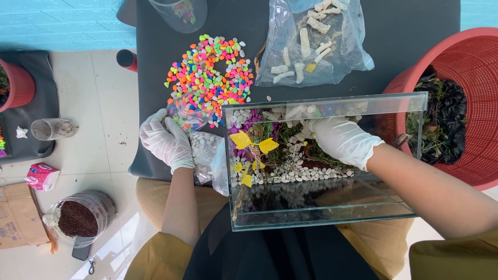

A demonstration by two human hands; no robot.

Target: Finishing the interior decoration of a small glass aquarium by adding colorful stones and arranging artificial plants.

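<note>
White latex on both hands. Right hand (pixel 340 140) inside the glass tank (pixel 410 155), palm down, fingers curled toward the far left corner; whether anything lies pinched beneath the fingertips, impossible to tell, the glove hiding them. Directly under and just left of this hand: a bed of white pebbles (pixel 290 173) with green moss (pixel 284 136) and, further left, a twig with yellow paper leaves (pixel 248 142), upright near the tank's left wall, long axis running toward the wearer. Tank itself resting partly on the dark table (pixel 155 46) and partly over the lap, long axis left to right.

Left hand (pixel 165 141) outside the tank, just beyond its left wall, fingers loosely bent and resting on a clear plastic bag of white pebbles (pixel 203 150); contact certain, a firm hold not certain. Immediately ahead of this hand: a spread heap of bright coloured pebbles (pixel 210 75), touching the bag's upper edge. Further ahead and to the right: a second clear bag with pale coral pieces (pixel 311 44).

Right of the right forearm, beyond the tank's end wall: a red basket (pixel 467 57) of dark plant matter. Left hand nearer the loose pebbles; right hand nearer the planting.
</note>
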